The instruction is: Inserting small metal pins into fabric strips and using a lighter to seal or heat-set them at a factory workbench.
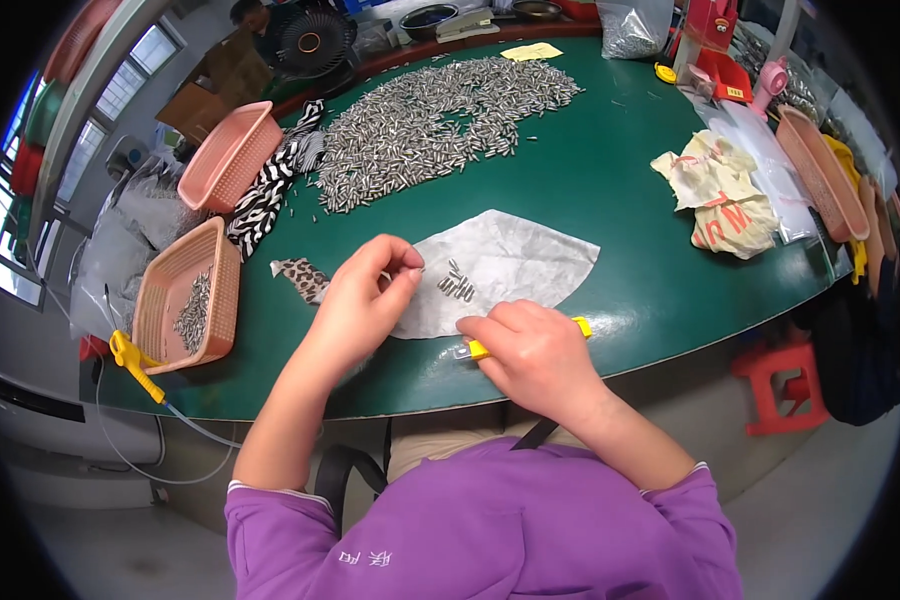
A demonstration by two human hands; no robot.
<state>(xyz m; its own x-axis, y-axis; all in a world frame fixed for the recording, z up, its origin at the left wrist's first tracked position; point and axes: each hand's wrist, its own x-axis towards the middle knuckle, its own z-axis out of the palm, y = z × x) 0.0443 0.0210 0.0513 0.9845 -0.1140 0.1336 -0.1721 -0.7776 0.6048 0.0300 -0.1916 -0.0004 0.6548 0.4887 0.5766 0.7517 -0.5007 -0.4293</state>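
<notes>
My right hand (pixel 532 350) is closed round a yellow utility knife (pixel 481 350), whose clear-looking front end points left, low over the table's near edge. Thumb and forefinger of my left hand (pixel 372 290) are pinched together; what they hold, if anything, is too small to make out. Between the hands lies a crumpled whitish sheet (pixel 530 255). On it rests a small group of short metal pins (pixel 456 287). A leopard-print cloth (pixel 303 279) sticks out beside my left hand, partly hidden by it.
A large heap of metal pins (pixel 410 125) covers the far part of the green table (pixel 610 180). At left stand a pink basket (pixel 220 300) holding pins, another pink basket (pixel 232 160), zebra-print cloth (pixel 260 205) and a yellow air gun (pixel 135 365). Rags (pixel 722 190) lie right.
</notes>
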